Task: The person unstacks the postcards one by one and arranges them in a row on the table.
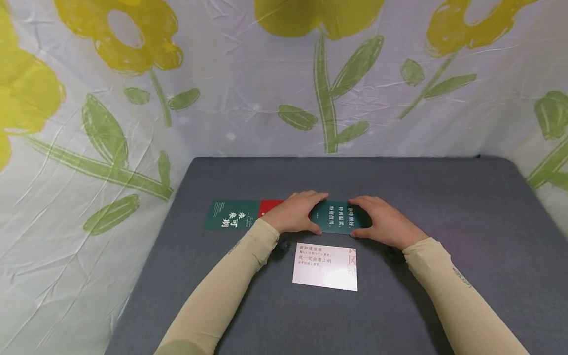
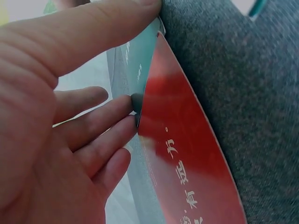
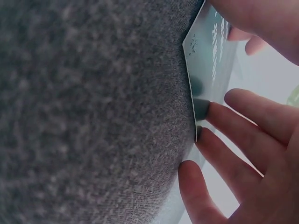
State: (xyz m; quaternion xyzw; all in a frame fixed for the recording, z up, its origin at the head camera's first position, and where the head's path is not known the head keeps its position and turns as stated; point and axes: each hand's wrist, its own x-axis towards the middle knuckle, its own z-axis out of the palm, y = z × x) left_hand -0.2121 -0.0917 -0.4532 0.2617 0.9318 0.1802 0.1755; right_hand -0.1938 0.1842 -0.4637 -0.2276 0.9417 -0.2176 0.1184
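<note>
A teal postcard [image 1: 335,217] with white writing lies between my hands. My left hand [image 1: 295,212] holds its left end, thumb at the near edge and fingers at the far edge. At the other end my right hand [image 1: 385,219] grips it the same way, fingertips at the card's edge in the right wrist view. A red postcard [image 2: 182,130] adjoins the teal one on the left and is partly hidden by my left hand in the head view. Farther left lies a dark green postcard [image 1: 232,217] in the same row.
Nearer to me, below the teal postcard, a pale pink-white postcard [image 1: 325,266] lies on the grey cloth-covered table [image 1: 381,310]. A curtain [image 1: 239,88] printed with yellow flowers hangs behind the table and along its left side.
</note>
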